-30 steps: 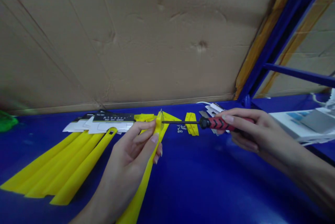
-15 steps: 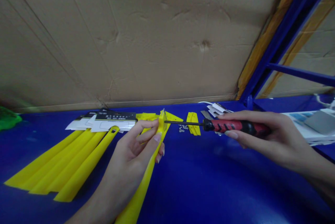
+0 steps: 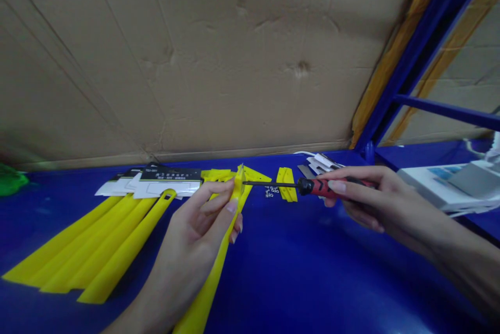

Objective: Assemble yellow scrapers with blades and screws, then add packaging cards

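My left hand [image 3: 203, 235] is closed around the top of a long yellow scraper [image 3: 211, 287], whose hollow handle slants down toward me. A thin metal edge shows at its head. In my right hand [image 3: 375, 193] is a screwdriver [image 3: 320, 186] with a red and black grip, held level. Its dark shaft points left and the tip meets the scraper's head; the screw there is too small to make out. Just beyond the shaft, several small screws [image 3: 269, 192] lie beside small yellow plates [image 3: 287, 184].
More yellow handles [image 3: 117, 245] lie fanned out at left, below black-and-white printed cards [image 3: 167, 180]. Further yellow parts [image 3: 253, 173] sit behind my left hand. Grey blades and white slips [image 3: 322, 163] are at the back, a white box [image 3: 433, 180] at right. Cardboard [image 3: 250, 63] lines the back; a blue frame [image 3: 406, 58] rises at right.
The fingers of my right hand have shifted around the screwdriver's grip, with the thumb now on top of it. The tip stays at the scraper's head. The view has shifted slightly.
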`<state>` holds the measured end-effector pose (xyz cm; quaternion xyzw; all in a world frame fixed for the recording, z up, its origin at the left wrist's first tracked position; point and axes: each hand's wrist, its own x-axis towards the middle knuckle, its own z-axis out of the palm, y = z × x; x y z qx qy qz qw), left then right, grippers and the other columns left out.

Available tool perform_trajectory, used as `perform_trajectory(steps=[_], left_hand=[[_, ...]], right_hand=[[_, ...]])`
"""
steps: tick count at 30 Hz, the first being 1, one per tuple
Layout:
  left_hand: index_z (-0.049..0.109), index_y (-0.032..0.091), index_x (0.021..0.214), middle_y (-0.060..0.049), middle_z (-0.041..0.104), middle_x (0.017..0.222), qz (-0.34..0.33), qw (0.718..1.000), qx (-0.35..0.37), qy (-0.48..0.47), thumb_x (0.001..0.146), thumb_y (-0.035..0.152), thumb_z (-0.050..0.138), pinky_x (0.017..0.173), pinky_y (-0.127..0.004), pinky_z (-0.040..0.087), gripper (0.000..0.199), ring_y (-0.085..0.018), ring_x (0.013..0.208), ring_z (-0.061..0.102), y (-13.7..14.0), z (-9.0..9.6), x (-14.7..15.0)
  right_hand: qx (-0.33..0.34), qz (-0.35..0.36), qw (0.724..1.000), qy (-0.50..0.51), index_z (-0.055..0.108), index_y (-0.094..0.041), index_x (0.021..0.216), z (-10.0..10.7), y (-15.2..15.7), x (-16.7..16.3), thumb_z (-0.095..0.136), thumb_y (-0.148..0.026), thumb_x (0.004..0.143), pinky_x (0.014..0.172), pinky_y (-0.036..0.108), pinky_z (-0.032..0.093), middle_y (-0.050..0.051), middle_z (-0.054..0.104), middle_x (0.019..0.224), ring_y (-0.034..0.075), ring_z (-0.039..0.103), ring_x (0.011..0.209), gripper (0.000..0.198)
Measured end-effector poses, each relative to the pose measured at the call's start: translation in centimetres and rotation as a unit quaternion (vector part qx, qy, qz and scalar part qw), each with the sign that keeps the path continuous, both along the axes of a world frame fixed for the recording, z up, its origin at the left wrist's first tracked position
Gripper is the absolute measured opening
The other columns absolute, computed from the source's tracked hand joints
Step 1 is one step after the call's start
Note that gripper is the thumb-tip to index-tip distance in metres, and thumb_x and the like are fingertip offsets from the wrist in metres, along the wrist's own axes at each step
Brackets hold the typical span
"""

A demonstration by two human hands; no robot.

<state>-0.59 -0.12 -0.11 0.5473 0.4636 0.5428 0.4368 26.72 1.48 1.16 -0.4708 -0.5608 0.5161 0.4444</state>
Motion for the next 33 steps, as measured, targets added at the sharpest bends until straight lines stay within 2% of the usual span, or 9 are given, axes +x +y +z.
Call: perform_trajectory(steps=[4,9,11,13,15,17,21,29,33], left_hand=[[0.062,0.02,0.097,0.002,0.072,0.064,0.007,1.0,-0.008,0.016,0.081,0.026,0.075,0.052,-0.021,0.055,0.021,-0.013,0.056,0.065,-0.2,0.5,0.1],[0.061,0.019,0.094,0.003,0.067,0.062,-0.005,1.0,-0.028,-0.006,0.079,0.029,0.076,0.044,-0.021,0.048,0.024,-0.012,0.05,0.06,0.0,0.6,0.4],[0.061,0.019,0.096,0.003,0.067,0.062,-0.009,0.999,-0.032,-0.003,0.08,0.029,0.076,0.045,-0.021,0.048,0.024,-0.012,0.051,0.06,0.0,0.3,0.5],[0.062,0.019,0.098,0.003,0.067,0.062,-0.009,0.999,-0.034,0.0,0.081,0.029,0.076,0.047,-0.021,0.048,0.024,-0.013,0.053,0.061,-0.1,0.1,0.5],[0.062,0.02,0.097,0.002,0.067,0.062,-0.006,0.999,-0.033,-0.004,0.081,0.029,0.077,0.047,-0.021,0.048,0.024,-0.013,0.053,0.062,-0.1,-0.1,0.4],[0.061,0.02,0.096,0.002,0.067,0.062,-0.004,0.999,-0.031,-0.008,0.081,0.03,0.078,0.046,-0.021,0.047,0.024,-0.013,0.053,0.061,-0.2,-0.1,0.3],[0.061,0.02,0.096,0.002,0.069,0.061,0.003,1.0,-0.031,-0.003,0.079,0.029,0.079,0.047,-0.021,0.048,0.027,-0.013,0.052,0.062,-0.3,0.3,0.3],[0.061,0.019,0.098,0.003,0.067,0.06,-0.007,0.998,-0.051,-0.024,0.073,0.036,0.085,0.043,-0.022,0.044,0.038,-0.012,0.047,0.057,0.2,0.3,0.3],[0.059,0.019,0.124,0.004,0.068,0.06,-0.022,0.995,-0.097,-0.028,0.081,0.039,0.082,0.051,-0.02,0.044,0.053,-0.011,0.053,0.058,0.8,0.6,0.0]], right_hand=[[-0.019,0.009,1.0,0.003,0.083,-0.018,0.093,0.0,0.1,-0.1,0.082,-0.048,0.084,0.033,0.017,0.024,0.006,0.076,0.075,0.002,0.038,0.037,0.031],[0.125,-0.015,0.981,-0.147,0.084,-0.022,0.102,1.1,-0.3,0.6,0.083,-0.046,0.082,0.039,0.021,0.038,0.0,0.065,0.054,0.01,0.051,0.043,0.031],[0.19,-0.029,0.963,-0.187,0.085,-0.024,0.101,1.4,-0.5,0.9,0.085,-0.043,0.079,0.046,0.024,0.047,0.003,0.074,0.067,0.015,0.061,0.053,0.03],[0.215,-0.034,0.955,-0.2,0.086,-0.025,0.101,1.4,-0.7,0.9,0.086,-0.042,0.077,0.047,0.025,0.048,0.005,0.078,0.075,0.016,0.064,0.057,0.03],[0.182,-0.029,0.965,-0.188,0.086,-0.023,0.104,1.2,-0.7,0.8,0.084,-0.045,0.079,0.04,0.023,0.04,0.002,0.07,0.058,0.013,0.055,0.045,0.033],[0.124,-0.021,0.981,-0.15,0.085,-0.021,0.106,0.9,-0.6,0.5,0.082,-0.048,0.082,0.035,0.022,0.032,0.0,0.064,0.051,0.009,0.045,0.038,0.037],[0.034,-0.006,0.998,-0.057,0.083,-0.017,0.106,0.4,-0.3,0.0,0.083,-0.048,0.083,0.032,0.02,0.029,0.006,0.074,0.072,0.005,0.042,0.039,0.038],[-0.092,0.034,0.994,0.047,0.08,-0.016,0.1,-0.1,0.3,0.3,0.084,-0.04,0.083,0.035,0.017,0.021,0.004,0.072,0.075,0.002,0.036,0.041,0.03],[-0.154,0.023,0.983,0.099,0.07,-0.016,0.081,-0.1,0.7,0.3,0.077,-0.043,0.089,0.035,0.018,0.023,0.002,0.068,0.069,0.003,0.031,0.04,0.028]])
